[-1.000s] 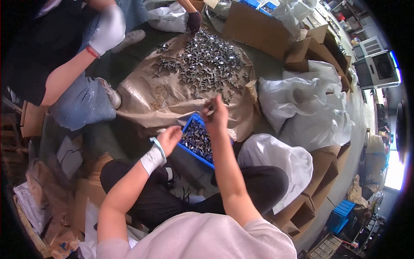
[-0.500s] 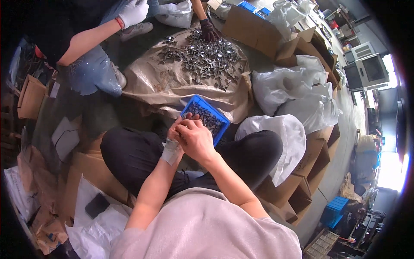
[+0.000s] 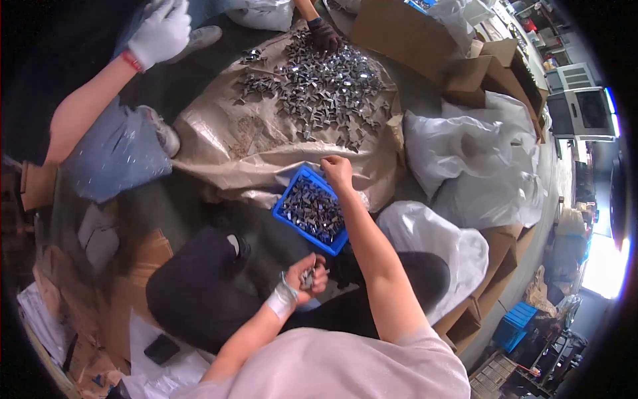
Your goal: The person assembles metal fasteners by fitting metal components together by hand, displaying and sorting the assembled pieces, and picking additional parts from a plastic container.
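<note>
My left hand (image 3: pixel 304 278), a pale wrap round its wrist, is cupped palm up above my lap. Its fingers curl round a few small grey metal pieces (image 3: pixel 308 277). Farther off, my right hand (image 3: pixel 337 173) is at the far right rim of a blue plastic tray (image 3: pixel 282 217), fingers pinched together; what they hold, if anything, is hidden. Small dark metal pieces (image 3: pixel 311 207) fill the tray. Beyond it, a heap of bent metal pieces (image 3: pixel 325 86) lies spread on a tan sheet (image 3: pixel 219 143).
At the far edge a co-worker's dark-gloved hand (image 3: pixel 324 36) touches the heap. Another white-gloved hand (image 3: pixel 161 33) is raised at the upper left. White sacks (image 3: pixel 458 149) and cardboard boxes (image 3: pixel 488 76) line the right side; a dark phone-like slab (image 3: pixel 161 348) lies at the lower left.
My hands, together over the tray before, have parted. The left has drawn back toward my lap; the right has reached out to the tray's far side. The white-gloved hand has shifted left.
</note>
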Demonstrator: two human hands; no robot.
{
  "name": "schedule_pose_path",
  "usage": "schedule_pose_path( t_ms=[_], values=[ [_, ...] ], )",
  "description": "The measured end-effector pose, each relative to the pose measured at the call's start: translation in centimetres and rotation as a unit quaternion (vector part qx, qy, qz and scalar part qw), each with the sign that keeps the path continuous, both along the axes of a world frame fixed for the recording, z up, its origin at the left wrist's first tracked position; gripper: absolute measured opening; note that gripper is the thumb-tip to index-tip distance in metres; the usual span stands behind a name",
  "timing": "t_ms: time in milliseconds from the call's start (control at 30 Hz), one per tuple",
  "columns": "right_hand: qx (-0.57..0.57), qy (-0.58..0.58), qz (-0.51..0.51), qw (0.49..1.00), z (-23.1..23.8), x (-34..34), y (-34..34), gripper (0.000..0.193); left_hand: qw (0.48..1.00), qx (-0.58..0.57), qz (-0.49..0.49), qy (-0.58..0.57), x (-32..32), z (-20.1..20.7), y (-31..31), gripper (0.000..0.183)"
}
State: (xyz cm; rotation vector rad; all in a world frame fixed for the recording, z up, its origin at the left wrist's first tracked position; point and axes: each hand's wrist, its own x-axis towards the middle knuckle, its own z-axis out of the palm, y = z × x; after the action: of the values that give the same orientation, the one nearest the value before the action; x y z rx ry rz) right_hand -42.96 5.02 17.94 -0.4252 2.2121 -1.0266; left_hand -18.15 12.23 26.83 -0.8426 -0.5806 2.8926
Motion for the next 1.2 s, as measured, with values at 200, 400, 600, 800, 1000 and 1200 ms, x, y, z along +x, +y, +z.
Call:
schedule_pose_path(
  t_ms=[200,400,600,800,1000,1200],
  values=[
    [0.132,0.202,0.053,0.969,-7.8,-7.1,-9.3,0.020,0.998,-0.050,-0.013,-0.026,-2.3,-0.7,-2.0,0.028],
    [0.117,0.364,0.186,0.905,-11.3,-10.1,-14.5,0.016,0.999,-0.019,0.002,-0.043,-2.8,-3.0,-2.0,0.029],
    [0.113,0.438,0.213,0.866,-12.6,-10.1,-15.6,0.014,0.994,-0.047,0.016,-0.096,-2.5,-3.1,-2.2,0.029],
    [-0.340,-0.371,-0.223,0.834,-4.1,-4.5,-10.3,0.020,0.989,-0.087,0.057,-0.109,-3.2,-2.2,-3.1,0.019],
    [-0.447,-0.552,-0.178,0.681,7.1,8.4,-1.9,0.019,0.959,-0.178,0.187,-0.119,-1.9,1.8,-6.5,0.015],
    [-0.371,-0.477,-0.058,0.795,15.2,15.5,6.4,0.013,0.873,-0.442,0.136,-0.157,2.2,8.5,-6.7,0.023]
  ],
)
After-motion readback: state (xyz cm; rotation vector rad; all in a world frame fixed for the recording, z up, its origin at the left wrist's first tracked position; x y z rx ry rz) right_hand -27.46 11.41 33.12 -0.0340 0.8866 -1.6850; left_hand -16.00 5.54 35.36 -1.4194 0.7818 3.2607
